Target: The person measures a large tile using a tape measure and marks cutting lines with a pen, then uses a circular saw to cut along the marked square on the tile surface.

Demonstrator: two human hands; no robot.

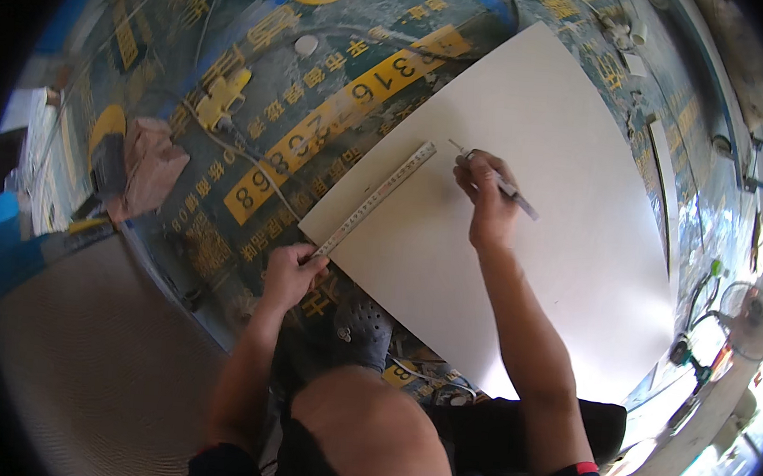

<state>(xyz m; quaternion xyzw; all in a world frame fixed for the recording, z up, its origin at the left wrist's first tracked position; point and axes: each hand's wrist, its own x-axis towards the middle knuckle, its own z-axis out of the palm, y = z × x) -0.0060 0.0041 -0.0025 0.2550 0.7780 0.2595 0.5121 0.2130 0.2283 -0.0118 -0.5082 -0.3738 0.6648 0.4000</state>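
A large white board (572, 163) lies flat in front of me, its left corner near my left hand (288, 277). That hand pinches the near end of a pale ruler (375, 204) at the board's edge. The ruler runs slantwise up the board, close to its left side, with graduations along it. Over the board, to the right of the ruler's far end, my right hand (491, 193) is closed round a slim grey pen (525, 206). The thin tip points up and left toward the ruler's end; whether it touches the board, I cannot tell.
A printed dark green sheet (221, 253) lies beneath the board. To the left are a yellow power socket (223, 99) with a cable, a brown block (152, 164) and a yellow-and-black tool (109, 144). A fan (747, 318) stands at the right. My shoe (363, 327) is beside the board's near edge.
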